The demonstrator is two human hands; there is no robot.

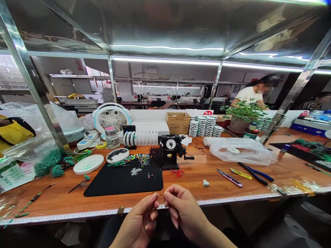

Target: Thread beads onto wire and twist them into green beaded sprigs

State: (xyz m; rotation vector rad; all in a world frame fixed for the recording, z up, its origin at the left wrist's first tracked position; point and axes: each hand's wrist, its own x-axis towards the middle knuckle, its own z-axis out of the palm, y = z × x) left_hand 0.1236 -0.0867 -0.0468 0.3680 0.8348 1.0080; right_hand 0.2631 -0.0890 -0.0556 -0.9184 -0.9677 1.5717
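- The left hand [139,217] is raised at the near edge of the desk [186,184], its grip narrow, thumb and forefinger pinched together.
- The right hand [184,208] faces it, its grip equally narrow; the two sets of fingertips are near each other but apart.
- Whatever either grip may hold is too fine to make out.
- The black mat [121,185] lies flat on the desk just beyond the left hand, with a small heap of silvery pieces [136,171] on it.
- Multicoloured beads [145,159] spread along the mat's far side, beside a round white dish [120,159] with dark pieces in it.
- A black cranked machine [170,161] stands upright right of the mat, red bits [177,172] at its foot.
- Farther right lie a small white piece [206,183] and blue-handled pliers [254,173].
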